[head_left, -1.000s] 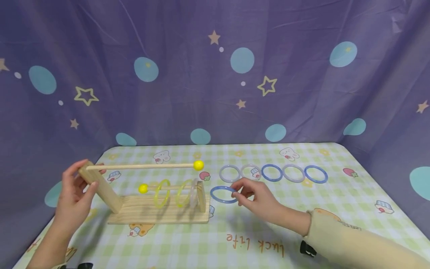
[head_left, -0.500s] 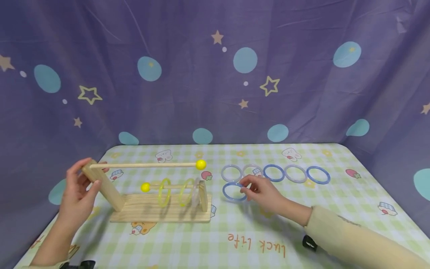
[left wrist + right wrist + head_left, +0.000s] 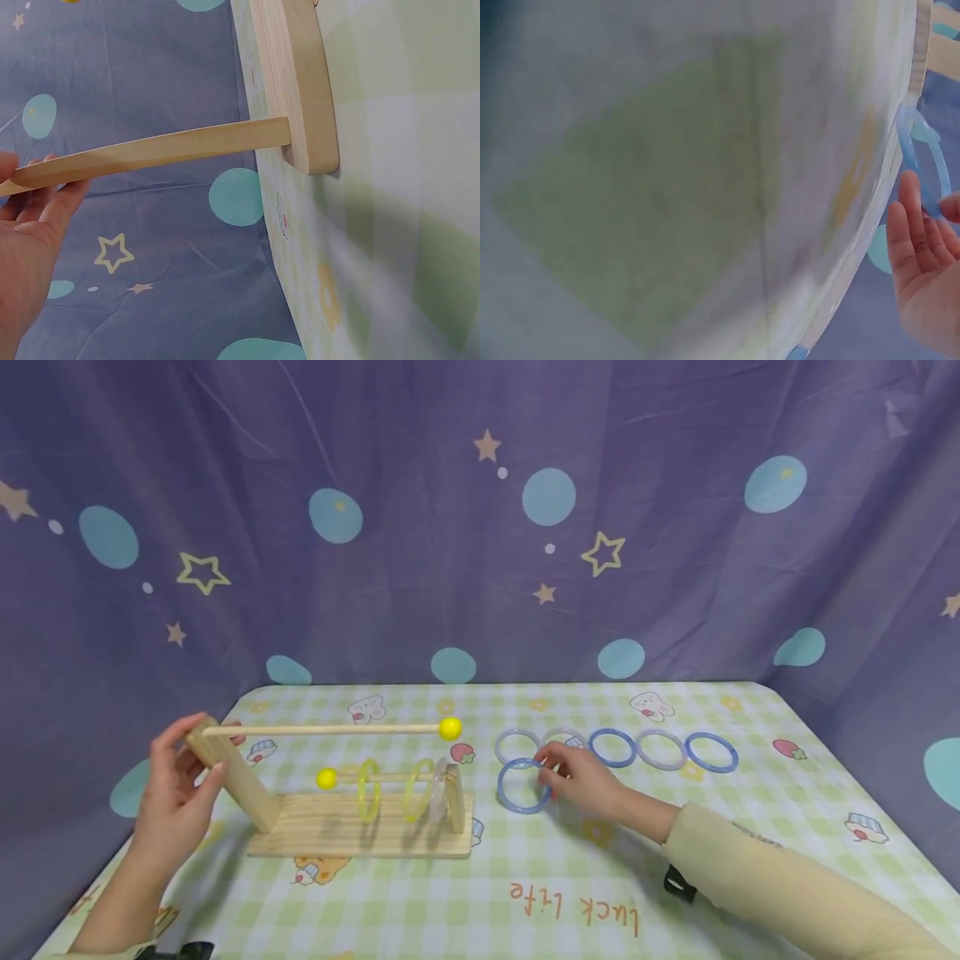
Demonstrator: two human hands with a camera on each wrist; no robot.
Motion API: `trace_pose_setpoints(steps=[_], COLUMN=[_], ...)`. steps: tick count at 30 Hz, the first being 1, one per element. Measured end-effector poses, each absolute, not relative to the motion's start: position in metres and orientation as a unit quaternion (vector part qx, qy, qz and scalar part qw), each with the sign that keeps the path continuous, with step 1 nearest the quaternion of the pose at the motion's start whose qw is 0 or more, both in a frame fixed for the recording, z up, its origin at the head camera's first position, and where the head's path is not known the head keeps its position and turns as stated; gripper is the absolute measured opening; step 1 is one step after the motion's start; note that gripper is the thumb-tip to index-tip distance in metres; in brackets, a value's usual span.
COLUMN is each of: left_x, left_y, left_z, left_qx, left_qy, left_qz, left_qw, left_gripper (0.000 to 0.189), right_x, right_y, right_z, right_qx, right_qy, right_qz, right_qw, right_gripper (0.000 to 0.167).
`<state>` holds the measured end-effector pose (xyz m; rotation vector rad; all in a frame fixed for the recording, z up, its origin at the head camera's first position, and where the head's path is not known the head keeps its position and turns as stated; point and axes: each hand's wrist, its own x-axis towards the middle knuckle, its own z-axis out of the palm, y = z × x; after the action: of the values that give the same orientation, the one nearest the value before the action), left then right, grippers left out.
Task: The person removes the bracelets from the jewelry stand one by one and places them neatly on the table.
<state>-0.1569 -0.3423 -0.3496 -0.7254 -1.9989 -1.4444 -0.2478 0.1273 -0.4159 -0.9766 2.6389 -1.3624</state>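
At the left my left hand [image 3: 174, 785] grips the top of the tall post [image 3: 165, 148] of a wooden stand [image 3: 360, 839]. Two rods ending in yellow balls run sideways from the stand's posts. On the lower rod hang two yellow rings [image 3: 368, 791] and a clear ring [image 3: 438, 791], the clear one nearest the short post. My right hand [image 3: 581, 781] pinches a translucent blue ring [image 3: 524, 811] by its right side, between thumb and fingers. That ring is tilted up, a short way right of the stand; the right wrist view shows it edge-on at the fingertips.
Behind the right hand a row of rings lies flat on the checked tablecloth [image 3: 420, 902]: pale ones [image 3: 517, 767] and two blue ones [image 3: 612, 766], side by side. A purple curtain [image 3: 480, 635] hangs at the table's back and sides.
My right hand has moved slightly right with the blue ring, away from the stand, and the ring has turned from nearly flat to more upright. The left hand keeps its grip on the post.
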Motion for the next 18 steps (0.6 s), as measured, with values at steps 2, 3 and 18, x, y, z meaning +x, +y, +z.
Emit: trace_pose_setpoints(steps=[2, 3, 18], left_x=[-0.157, -0.158, -0.157], left_y=[-0.343, -0.344, -0.344], left_z=[-0.351, -0.351, -0.350], left_qx=[-0.271, -0.272, -0.270], left_qy=[-0.747, -0.745, -0.758], left_qz=[-0.538, -0.539, -0.521], left_qw=[0.282, 0.282, 0.285], left_gripper=[0.065, 0.065, 0.063], right_x=[-0.251, -0.252, -0.260], right_y=[0.128, 0.128, 0.124], right_z=[-0.417, -0.418, -0.425], right_qx=[-0.310, -0.308, -0.308], right_qy=[0.848, 0.849, 0.872], right_qz=[-0.430, -0.429, -0.380], right_qw=[0.012, 0.016, 0.037], right_gripper=[0.014, 0.013, 0.004])
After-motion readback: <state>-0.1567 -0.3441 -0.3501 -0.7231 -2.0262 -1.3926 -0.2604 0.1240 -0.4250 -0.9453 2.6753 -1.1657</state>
